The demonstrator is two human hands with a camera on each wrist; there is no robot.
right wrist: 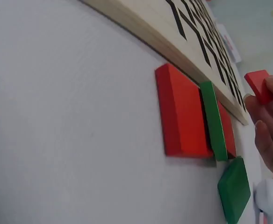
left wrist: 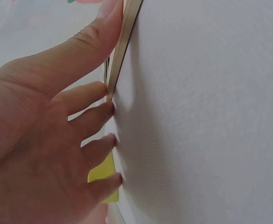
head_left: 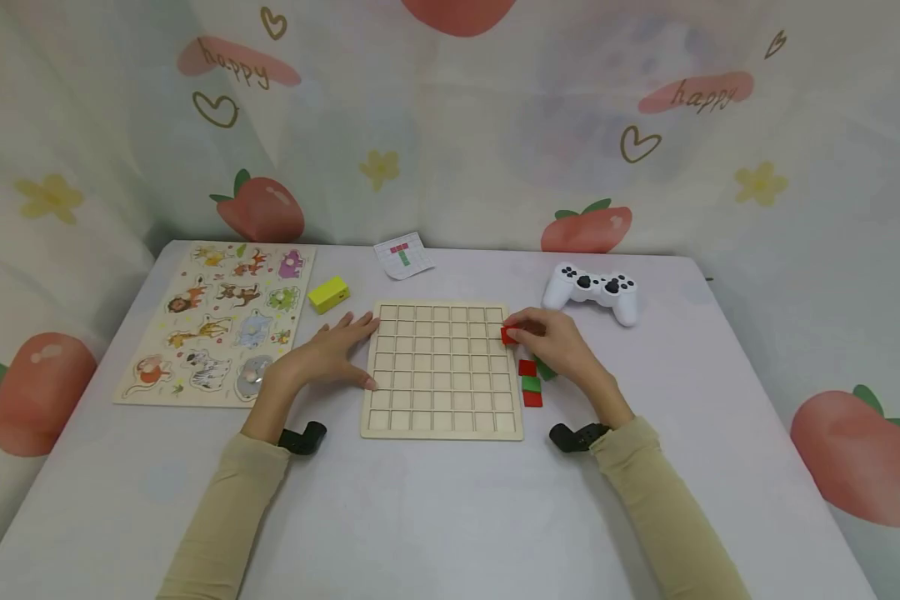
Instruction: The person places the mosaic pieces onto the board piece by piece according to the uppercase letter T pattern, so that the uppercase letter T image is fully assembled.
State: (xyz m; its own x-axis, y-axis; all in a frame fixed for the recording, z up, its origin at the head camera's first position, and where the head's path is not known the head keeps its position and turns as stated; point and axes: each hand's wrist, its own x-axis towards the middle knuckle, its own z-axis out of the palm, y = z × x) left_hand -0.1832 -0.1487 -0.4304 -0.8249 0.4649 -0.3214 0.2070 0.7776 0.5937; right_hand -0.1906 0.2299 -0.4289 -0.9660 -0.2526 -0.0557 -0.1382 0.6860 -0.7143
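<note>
A wooden grid board (head_left: 442, 372) with square cells lies flat mid-table. My left hand (head_left: 330, 354) is spread at its left side, with thumb and a fingertip touching the edge; the left wrist view shows the thumb against the board's side (left wrist: 125, 44). My right hand (head_left: 551, 340) pinches a red square tile (right wrist: 260, 86) between thumb and fingers, just over the board's right edge. Below that hand, red tiles (head_left: 532, 400) and a green tile (head_left: 531, 384) line the board's right side. Another green tile (right wrist: 234, 190) lies beside them, partly under the hand in the head view.
An animal puzzle board (head_left: 217, 321) lies at the left, with a yellow block (head_left: 328, 295) beside it. Behind the grid board is a card (head_left: 405, 255) printed with a red and green T pattern. A white game controller (head_left: 592, 292) sits at the back right.
</note>
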